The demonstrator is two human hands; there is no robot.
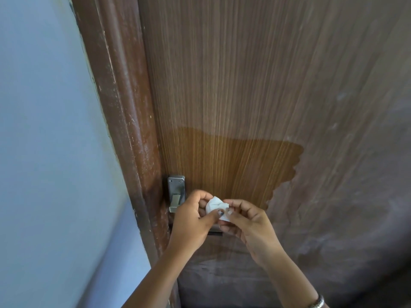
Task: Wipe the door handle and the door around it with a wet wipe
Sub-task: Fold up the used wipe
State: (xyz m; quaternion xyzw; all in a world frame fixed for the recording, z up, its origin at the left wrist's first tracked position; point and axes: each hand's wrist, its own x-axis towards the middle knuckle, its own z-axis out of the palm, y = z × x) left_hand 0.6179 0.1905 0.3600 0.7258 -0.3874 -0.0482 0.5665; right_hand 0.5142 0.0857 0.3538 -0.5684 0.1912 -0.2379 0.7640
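Note:
A brown wood-grain door (255, 85) fills the view, with a darker, cleaner-looking patch (222, 165) above the handle. The metal door handle (176, 193) sits at the door's left edge; its lever is mostly hidden behind my hands. A small crumpled white wet wipe (216, 206) is held just in front of the door, right of the handle plate. My left hand (193, 221) pinches the wipe from the left. From the right, my right hand (246, 223) pinches the same wipe with thumb and fingertips.
A dark brown door frame (124, 107) runs down the left of the door, with a pale blue wall (44, 130) beyond it. The door's right and lower parts look dusty and greyish. A bracelet (317, 302) is on my right wrist.

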